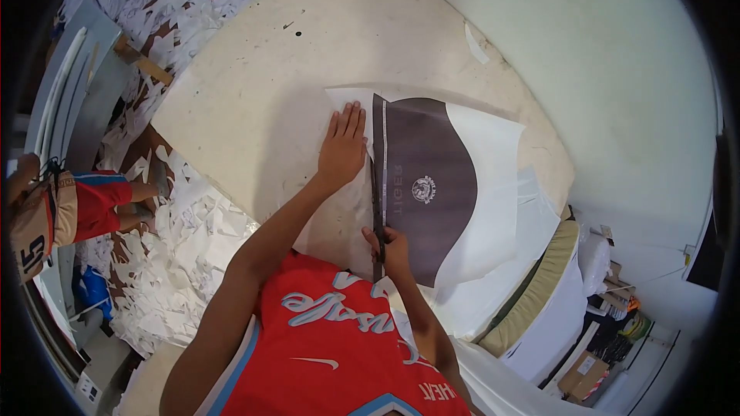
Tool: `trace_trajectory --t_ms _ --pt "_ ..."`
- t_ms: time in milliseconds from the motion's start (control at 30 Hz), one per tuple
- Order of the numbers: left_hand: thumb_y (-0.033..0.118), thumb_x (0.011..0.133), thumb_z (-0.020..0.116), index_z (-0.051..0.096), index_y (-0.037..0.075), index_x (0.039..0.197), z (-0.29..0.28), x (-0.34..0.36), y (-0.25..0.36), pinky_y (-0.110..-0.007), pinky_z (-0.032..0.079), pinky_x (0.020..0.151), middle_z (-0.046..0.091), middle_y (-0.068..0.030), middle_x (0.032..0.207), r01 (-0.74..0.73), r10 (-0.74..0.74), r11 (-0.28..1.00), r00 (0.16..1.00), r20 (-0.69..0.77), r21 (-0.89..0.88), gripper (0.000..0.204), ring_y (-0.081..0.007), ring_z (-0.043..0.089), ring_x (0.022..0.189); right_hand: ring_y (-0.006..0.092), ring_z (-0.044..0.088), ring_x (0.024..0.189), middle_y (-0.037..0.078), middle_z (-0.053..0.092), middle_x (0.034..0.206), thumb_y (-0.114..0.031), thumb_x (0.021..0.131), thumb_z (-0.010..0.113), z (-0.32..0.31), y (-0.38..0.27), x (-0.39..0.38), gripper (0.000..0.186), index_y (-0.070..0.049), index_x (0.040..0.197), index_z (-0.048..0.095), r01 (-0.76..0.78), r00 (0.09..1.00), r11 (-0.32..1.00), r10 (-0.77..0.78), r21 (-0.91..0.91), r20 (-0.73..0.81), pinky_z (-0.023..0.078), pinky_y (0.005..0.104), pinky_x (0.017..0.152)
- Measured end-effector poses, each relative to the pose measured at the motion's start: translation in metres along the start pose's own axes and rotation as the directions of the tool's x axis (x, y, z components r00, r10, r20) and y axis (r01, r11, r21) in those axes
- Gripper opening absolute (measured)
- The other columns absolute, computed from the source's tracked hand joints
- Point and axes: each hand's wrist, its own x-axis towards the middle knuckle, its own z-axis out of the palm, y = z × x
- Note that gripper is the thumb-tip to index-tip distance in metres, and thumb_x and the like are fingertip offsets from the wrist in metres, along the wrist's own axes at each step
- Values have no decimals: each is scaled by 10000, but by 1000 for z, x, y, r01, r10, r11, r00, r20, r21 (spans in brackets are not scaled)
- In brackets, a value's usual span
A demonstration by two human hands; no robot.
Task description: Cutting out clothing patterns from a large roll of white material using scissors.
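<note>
A large sheet (435,135), white with a dark grey-brown printed area and a round white emblem, lies on the cream-topped table in front of me. My left hand (343,152) rests flat on the sheet's white left margin, its fingers stretched out and pointing away from me. Close to my body, my right hand (395,253) is closed around black-handled scissors (380,236) at the near end of the dark printed strip. My fingers partly cover the scissors, and I cannot tell how far apart the blades are.
White paper scraps (166,277) heap up on the floor to the left. Another person (73,212) in red shorts stands there, beside grey panels (73,100). More white sheets (493,293) lie at right, near a rolled khaki-coloured material (539,293). A cardboard box (583,376) sits lower right.
</note>
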Motion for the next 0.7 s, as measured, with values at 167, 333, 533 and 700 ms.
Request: trace_trajectory --t_ms 167,333,533,700 --pt "222 996 384 315 -43 1478 -4 3 -2 -462 144 1215 269 -180 1575 6 -4 1000 998 56 -23 554 -308 226 1476 91 491 460 1 504 548 -434 807 798 1 -8 1 464 -64 666 557 -72 997 995 72 71 2 407 260 448" --pt "222 988 406 339 -35 1470 -3 3 -2 -454 168 1210 310 -163 1560 19 -19 997 1000 4 -76 551 -294 257 1465 90 499 473 -9 515 569 -378 843 770 3 -3 4 385 -59 723 590 -33 999 999 33 30 -8 401 252 456" --pt "216 998 398 347 -23 1473 -2 4 -2 -444 187 1204 326 -150 1558 37 -40 994 999 -22 -104 534 -283 278 1458 95 503 473 -7 510 558 -380 840 774 7 -1 1 389 -68 713 580 -62 998 998 62 21 -26 426 261 463" --pt "212 996 397 338 -25 1477 -6 5 0 -453 193 1201 323 -154 1558 26 -28 996 999 -22 -86 539 -292 273 1460 96 511 473 4 526 560 -391 833 779 10 -11 10 408 -61 710 574 -61 998 997 61 47 -16 436 260 469"
